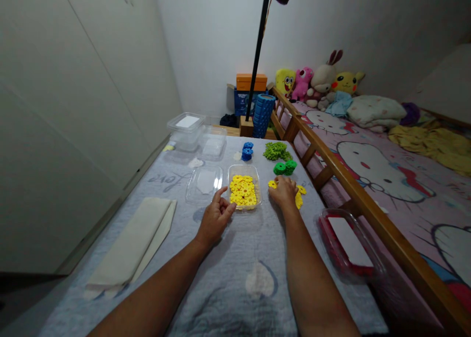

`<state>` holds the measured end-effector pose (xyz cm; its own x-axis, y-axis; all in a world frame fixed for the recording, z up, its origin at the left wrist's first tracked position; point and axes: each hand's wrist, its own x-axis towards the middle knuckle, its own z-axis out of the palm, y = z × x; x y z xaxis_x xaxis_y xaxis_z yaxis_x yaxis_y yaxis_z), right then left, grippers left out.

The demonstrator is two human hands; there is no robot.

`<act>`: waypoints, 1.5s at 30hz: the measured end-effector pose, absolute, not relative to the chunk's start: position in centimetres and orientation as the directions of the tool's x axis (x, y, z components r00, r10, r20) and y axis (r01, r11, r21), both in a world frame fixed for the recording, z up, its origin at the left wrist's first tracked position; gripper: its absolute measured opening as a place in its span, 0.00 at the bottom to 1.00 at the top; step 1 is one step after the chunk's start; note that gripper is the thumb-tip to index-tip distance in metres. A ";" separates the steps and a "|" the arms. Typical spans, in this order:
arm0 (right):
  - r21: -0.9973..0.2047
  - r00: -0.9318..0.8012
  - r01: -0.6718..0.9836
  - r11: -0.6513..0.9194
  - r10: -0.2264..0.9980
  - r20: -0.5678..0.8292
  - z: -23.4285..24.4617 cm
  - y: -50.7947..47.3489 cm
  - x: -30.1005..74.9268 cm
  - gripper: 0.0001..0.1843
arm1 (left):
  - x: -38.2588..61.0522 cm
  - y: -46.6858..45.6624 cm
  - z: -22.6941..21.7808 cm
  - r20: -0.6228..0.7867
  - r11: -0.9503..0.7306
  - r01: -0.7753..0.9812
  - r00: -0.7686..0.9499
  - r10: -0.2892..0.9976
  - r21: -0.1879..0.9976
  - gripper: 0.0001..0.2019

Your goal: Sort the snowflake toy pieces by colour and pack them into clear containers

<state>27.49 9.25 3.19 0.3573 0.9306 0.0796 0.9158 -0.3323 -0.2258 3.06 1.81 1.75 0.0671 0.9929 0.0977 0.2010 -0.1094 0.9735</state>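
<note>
In the head view, a clear plastic tub (pixel 260 195) holds a heap of yellow flower-shaped plastic pieces (pixel 243 190). My left hand (pixel 216 217) is at the tub's left front corner, fingers apart, with the thumb and index finger close to its rim. To the right of the tub, my right hand (pixel 284 192) curls down over a small pile of yellow flower-shaped pieces (pixel 299 197). One yellow piece (pixel 273 184) shows by its thumb side; the fingertips are partly hidden. A clear lid (pixel 204 184) lies flat left of the tub.
Blue pieces (pixel 247 152), light green pieces (pixel 275 151) and green stacked pieces (pixel 285 168) sit farther back. Clear containers (pixel 187 131) stand at the back left. A folded cloth (pixel 132 244) lies left; a lidded tub of red things (pixel 348 244) is right, beside a wooden bed rail (pixel 342 192).
</note>
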 end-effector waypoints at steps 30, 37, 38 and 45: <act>-0.435 -0.215 0.842 0.319 0.938 0.271 7.0 7.4 22.0 0.23 | 3.1 1.9 1.6 0.099 -0.110 0.165 0.072 0.992 0.980 0.30; -0.482 0.069 0.873 0.076 0.959 0.276 6.1 9.3 27.0 0.15 | 3.1 1.9 1.7 0.098 -0.111 0.195 0.075 0.992 0.975 0.30; -0.450 0.138 0.893 -0.014 0.960 0.243 5.8 9.4 27.8 0.16 | 3.1 1.9 1.7 0.100 -0.113 0.199 0.075 0.992 0.974 0.30; -0.210 0.296 0.937 -0.279 0.954 0.055 3.7 9.0 28.8 0.25 | 3.1 1.9 1.7 0.105 -0.115 0.202 0.060 0.993 0.973 0.30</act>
